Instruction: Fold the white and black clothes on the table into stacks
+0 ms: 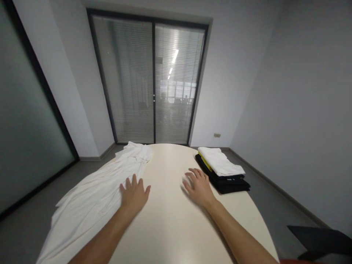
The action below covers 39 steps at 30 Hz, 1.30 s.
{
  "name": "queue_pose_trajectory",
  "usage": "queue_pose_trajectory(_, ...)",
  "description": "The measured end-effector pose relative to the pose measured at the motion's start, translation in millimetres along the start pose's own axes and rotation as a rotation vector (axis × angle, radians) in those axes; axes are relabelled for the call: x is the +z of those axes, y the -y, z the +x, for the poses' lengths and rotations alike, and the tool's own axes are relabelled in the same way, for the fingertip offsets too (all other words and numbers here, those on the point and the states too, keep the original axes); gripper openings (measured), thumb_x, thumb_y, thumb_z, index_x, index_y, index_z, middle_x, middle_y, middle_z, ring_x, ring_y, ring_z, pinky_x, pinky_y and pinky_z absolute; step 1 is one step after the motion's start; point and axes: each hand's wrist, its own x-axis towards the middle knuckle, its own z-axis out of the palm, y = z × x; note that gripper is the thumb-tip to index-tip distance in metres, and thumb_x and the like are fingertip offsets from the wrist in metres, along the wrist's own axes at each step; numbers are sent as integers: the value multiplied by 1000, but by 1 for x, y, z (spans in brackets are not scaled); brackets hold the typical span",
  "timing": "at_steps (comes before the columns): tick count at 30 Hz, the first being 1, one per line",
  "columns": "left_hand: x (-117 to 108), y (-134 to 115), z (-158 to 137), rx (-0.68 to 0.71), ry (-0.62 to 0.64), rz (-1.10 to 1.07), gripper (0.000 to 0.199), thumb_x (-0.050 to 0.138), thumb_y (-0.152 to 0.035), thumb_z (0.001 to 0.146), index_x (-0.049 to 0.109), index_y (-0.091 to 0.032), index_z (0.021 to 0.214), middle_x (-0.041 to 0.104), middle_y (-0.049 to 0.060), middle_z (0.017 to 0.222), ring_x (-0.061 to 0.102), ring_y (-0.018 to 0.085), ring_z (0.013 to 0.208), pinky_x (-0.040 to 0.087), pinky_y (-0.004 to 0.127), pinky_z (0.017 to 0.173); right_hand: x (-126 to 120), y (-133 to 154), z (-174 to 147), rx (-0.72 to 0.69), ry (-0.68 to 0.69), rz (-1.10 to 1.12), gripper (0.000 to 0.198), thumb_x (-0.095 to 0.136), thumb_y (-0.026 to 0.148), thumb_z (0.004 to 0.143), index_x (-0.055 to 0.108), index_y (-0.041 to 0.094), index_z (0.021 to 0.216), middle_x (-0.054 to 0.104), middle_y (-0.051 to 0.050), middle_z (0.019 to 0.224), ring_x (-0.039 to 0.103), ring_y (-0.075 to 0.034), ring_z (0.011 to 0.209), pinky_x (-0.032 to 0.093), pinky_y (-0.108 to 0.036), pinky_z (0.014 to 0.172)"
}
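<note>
My left hand (134, 194) is open with its fingers spread, at the right edge of a long, rumpled white cloth (96, 194). Whether its fingertips press on the cloth I cannot tell. My right hand (198, 187) is open too, fingers apart and slightly bent, over the tabletop. Just beyond it, at the right, is a stack of folded cloths: a white one (222, 161) on top, a yellow edge (205, 161) below it, and black ones (231, 186) at the bottom. Neither hand holds anything.
The pale table (167, 227) has a curved edge, and the white cloth spreads along its left side. Behind stands a glazed partition with blinds (132, 84). A dark object (321, 238), perhaps part of a chair, is at the lower right.
</note>
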Motion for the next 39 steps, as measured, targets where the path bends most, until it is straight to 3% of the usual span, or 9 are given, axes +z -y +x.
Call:
queue_pose_trajectory(4,0,5,4,40,78,-7,64,28,-53,98,56,-8,135,45,21,150,47,44,128,43,56,95,15,-2,-13,-36,134,81,27,52,41,94,66,28,114,58,-7,135,40,-29,134,31,-49,107)
queue_pose_trajectory(11,-17,-27,-7,126,161,-19,69,34,-57,96,54,-5,136,46,25,147,47,43,126,40,52,98,13,10,-12,-93,210,130,35,50,39,96,61,26,127,58,-8,138,41,-27,135,27,-49,111)
queue_pose_trajectory(17,-48,-60,-37,454,268,-383,50,42,-49,94,64,-13,121,64,17,126,53,34,123,35,45,107,10,23,-19,-275,277,219,38,39,32,101,56,29,135,56,-5,142,38,-26,138,26,-49,113)
queue_pose_trajectory(22,-70,-76,-56,766,710,-783,39,49,-46,92,68,-21,117,72,7,111,66,23,97,48,34,88,8,14,-19,-360,298,348,39,33,32,103,54,26,136,59,-5,138,46,-21,132,32,-42,112)
queue_pose_trajectory(23,-69,-77,-53,780,710,-810,36,45,-43,94,70,-22,110,74,5,105,67,21,92,49,32,86,8,12,-19,-364,304,362,38,37,34,102,56,26,133,60,-6,136,49,-21,129,34,-41,111)
queue_pose_trajectory(25,-58,-75,-44,751,483,-800,32,43,-35,95,71,-21,103,73,5,106,66,21,100,46,34,95,8,9,-19,-357,306,369,36,46,39,98,59,25,130,61,-8,134,52,-22,126,36,-41,110)
queue_pose_trajectory(28,-26,-66,-24,593,72,-668,43,54,-31,90,59,-18,130,53,13,144,44,28,136,31,44,115,10,7,-20,-334,304,351,47,57,45,92,56,23,133,57,-11,137,46,-26,133,33,-45,113)
queue_pose_trajectory(31,5,-54,-10,463,30,-536,60,57,-38,89,47,-11,141,36,21,155,33,33,144,31,48,116,14,4,-20,-255,308,325,53,58,45,91,51,18,135,53,-14,141,35,-29,142,29,-48,117)
queue_pose_trajectory(39,23,-49,-1,416,-112,-572,32,42,-24,94,62,-16,117,63,13,129,57,25,124,41,42,109,11,3,-22,-15,461,149,63,41,55,97,37,22,150,29,-9,161,13,-29,151,9,-56,121)
